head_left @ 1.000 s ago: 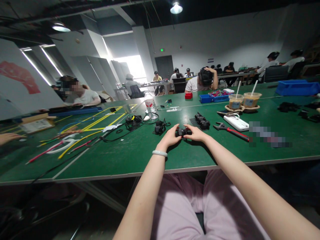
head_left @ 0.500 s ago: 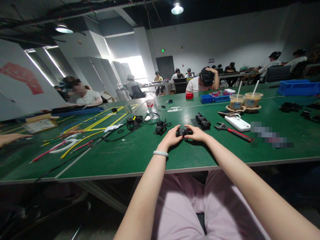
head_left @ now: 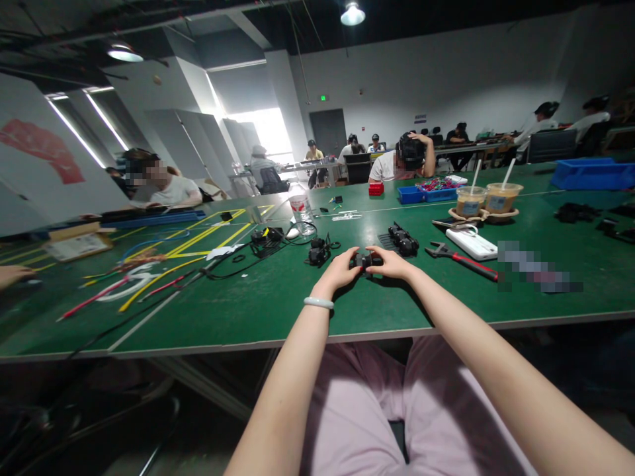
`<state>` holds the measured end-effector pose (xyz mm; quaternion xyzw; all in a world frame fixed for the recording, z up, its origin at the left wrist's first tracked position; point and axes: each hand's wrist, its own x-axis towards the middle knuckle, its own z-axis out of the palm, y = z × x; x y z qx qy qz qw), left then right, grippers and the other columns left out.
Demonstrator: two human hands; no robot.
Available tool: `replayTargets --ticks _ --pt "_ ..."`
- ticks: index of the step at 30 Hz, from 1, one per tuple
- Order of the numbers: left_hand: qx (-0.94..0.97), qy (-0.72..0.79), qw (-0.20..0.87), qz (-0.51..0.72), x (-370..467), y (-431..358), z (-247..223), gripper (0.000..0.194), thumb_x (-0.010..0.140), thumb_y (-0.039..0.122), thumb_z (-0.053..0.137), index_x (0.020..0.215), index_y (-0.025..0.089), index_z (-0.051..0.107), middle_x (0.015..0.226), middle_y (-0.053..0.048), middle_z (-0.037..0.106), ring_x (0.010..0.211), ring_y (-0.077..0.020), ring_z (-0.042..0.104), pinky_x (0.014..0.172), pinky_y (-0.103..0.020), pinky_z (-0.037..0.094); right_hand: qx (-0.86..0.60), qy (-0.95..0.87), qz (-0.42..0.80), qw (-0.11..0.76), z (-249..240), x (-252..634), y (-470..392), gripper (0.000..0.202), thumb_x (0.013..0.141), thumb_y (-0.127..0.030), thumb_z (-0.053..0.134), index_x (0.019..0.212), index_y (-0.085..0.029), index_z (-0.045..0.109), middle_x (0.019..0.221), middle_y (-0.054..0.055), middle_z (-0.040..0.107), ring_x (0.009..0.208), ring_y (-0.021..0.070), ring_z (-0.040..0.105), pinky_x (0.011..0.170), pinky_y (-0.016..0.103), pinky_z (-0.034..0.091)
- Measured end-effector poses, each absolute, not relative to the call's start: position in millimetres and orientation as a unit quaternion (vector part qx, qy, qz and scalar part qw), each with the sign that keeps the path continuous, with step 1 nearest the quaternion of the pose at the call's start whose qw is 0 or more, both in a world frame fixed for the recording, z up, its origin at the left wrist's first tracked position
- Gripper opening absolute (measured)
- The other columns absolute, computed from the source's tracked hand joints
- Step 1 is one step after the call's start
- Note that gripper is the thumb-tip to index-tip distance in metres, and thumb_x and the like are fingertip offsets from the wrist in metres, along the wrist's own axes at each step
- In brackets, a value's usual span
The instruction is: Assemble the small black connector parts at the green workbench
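Work surface: a long green table point(head_left: 278, 311) in a large hall, other people seated at tables further back; both forearms extend over its near edge. Compared with the two earlier frames almost nothing has moved; the left hand point(head_left: 341, 269) and right hand point(head_left: 391, 264) hold the same positions at table centre, so the handling appears to be fine finger work in place rather than any transport. The small black component point(head_left: 365, 262) sits between the hands, low over the table; each hand is pinched onto one end of it, fingers curled. Appearance: dark, blocky, matte; detail too small to resolve. Similar black parts point(head_left: 403, 241) lie just behind; a red-handled wrench point(head_left: 459, 259) and a white power bank point(head_left: 471, 244) lie to the right.
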<state>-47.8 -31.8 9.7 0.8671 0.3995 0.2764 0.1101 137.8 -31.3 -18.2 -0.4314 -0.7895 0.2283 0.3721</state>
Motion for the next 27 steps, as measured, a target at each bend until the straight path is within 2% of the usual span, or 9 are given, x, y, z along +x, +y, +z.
replayTargets --ticks 13,27 --pt "0.866 0.409 0.091 0.273 -48.6 -35.6 12.7 0.047 0.068 0.021 0.053 0.114 0.018 0.042 0.115 -0.007 0.049 0.105 -0.019 0.046 0.092 -0.03 0.035 -0.419 -0.79 0.236 0.379 -21.2 136.9 -29.5 0.066 0.059 -0.038 0.062 0.118 -0.021 0.038 0.106 0.008 0.054 0.096 0.0194 0.052 0.084 0.035 0.038" --pt "0.877 0.407 0.068 0.246 -50.7 -42.4 13.1 0.045 0.071 0.026 0.05 0.114 0.018 0.04 0.11 -0.008 0.052 0.1 -0.0194 0.049 0.087 -0.029 0.037 -0.429 -0.781 0.24 0.384 -26.3 136.9 -32.4 0.071 0.059 -0.037 0.062 0.122 -0.02 0.033 0.107 0.009 0.053 0.099 0.0205 0.05 0.087 0.038 0.037"
